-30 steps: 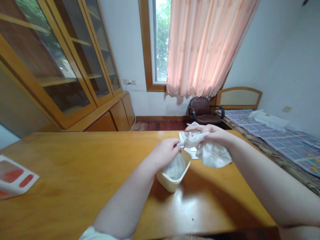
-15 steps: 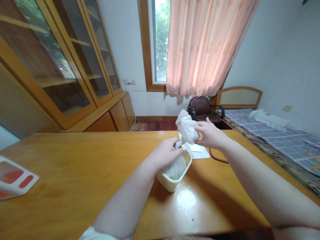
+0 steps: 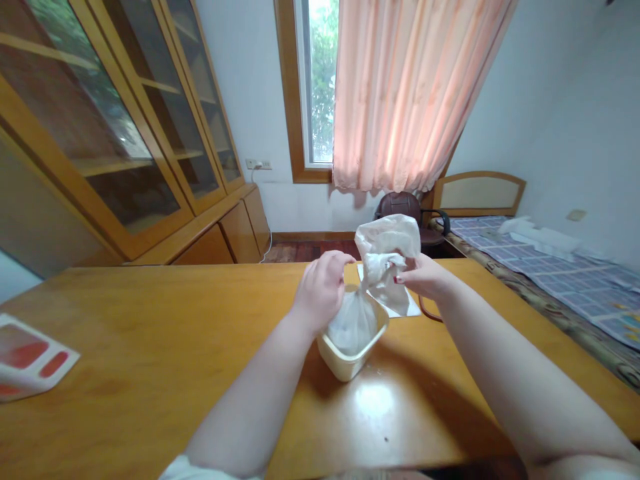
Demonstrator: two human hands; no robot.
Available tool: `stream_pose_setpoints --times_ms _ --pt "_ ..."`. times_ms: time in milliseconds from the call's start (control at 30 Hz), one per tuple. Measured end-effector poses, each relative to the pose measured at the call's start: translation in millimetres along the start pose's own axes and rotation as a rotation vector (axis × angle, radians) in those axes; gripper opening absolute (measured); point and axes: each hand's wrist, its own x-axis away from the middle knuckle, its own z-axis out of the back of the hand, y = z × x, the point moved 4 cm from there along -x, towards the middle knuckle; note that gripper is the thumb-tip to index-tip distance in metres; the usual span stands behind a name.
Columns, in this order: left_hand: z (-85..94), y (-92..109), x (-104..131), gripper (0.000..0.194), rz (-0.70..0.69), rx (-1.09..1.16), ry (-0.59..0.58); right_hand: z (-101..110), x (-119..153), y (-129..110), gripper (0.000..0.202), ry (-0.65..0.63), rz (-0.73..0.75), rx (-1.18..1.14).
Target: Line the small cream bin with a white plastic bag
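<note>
A cream plastic bin stands on the wooden table in front of me. Inside it sits a white plastic bag, filled out below and twisted to a narrow neck above the rim. My right hand pinches the loose upper part of the bag, which fans out over the bin's far right corner. On the left, my left hand is curved beside the neck with its fingers apart from the bag; its thumb is hidden.
White paper lies behind the bin, near a brown cord. A white and red object is at the table's left edge. Beyond the table are a glass-door cabinet, a chair and a bed.
My left hand has let go of the bag's neck and moved up and left. The upper part of the bag has spread wider in my right hand, and the bin has shifted slightly right.
</note>
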Motion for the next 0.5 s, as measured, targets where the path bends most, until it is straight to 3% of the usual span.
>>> stream_pose_setpoints --times_ms 100,167,267,400,500 --pt "4.5 5 4 0.036 -0.313 -0.183 0.094 -8 -7 -7 0.046 0.017 -0.008 0.126" --pt "1.7 6 7 0.039 -0.407 -0.224 0.093 -13 -14 -11 0.039 0.042 -0.009 0.214" --pt "-7.1 5 9 0.038 -0.408 -0.238 0.028 -22 -22 -18 0.032 0.120 0.027 0.442" --pt "-8.2 9 9 0.019 -0.400 -0.263 -0.016 -28 -29 -30 0.025 0.227 0.109 0.934" --pt "-0.1 10 4 0.017 -0.369 -0.235 -0.101 -27 -32 -30 0.019 0.161 0.159 1.254"
